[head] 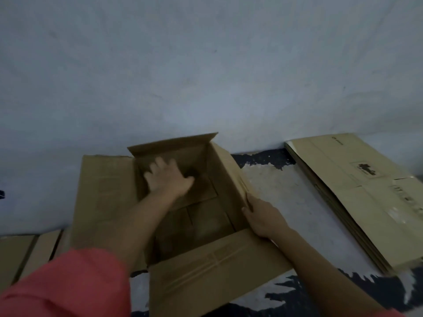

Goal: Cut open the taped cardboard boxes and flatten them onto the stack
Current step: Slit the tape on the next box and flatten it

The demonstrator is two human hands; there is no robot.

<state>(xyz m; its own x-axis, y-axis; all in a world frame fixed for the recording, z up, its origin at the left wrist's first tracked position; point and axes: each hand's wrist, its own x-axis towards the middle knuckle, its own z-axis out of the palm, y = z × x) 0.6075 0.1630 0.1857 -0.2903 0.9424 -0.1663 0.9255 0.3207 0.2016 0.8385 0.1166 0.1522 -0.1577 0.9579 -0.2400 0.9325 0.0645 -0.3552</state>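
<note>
The cardboard box (pixel 224 266) sat on the floor (pixel 286 186) right in front of me, close to the wall (pixel 206 65), its top open. It was plain brown corrugated board, matte and a little creased. The left flap lay folded out flat, the near flap sloped toward me with faint printed lines on it, and the short far flap stood up. Inside, the bottom flaps met in a dark seam, and the corners were in shadow. My left hand (pixel 168 177) reached down into the box, fingers spread and fairly straight, palm toward the bottom panels and holding nothing; it was blurred, so I could not tell how firmly it pressed. My right hand (pixel 263 217) gripped the top edge of the right wall, thumb along the outside and fingers hooked over the rim. My pink sleeve (pixel 68 282) looked soft and loose. To my right, apart from the box, the stack (pixel 357 202) of flattened boxes lay in thin, even layers, the top sheet showing a small dark print. More closed boxes (pixel 20 255) stood at my lower left. The floor was rough, its dark paint peeling in ragged patches over pale concrete; the wall was a dull grey-blue.
</note>
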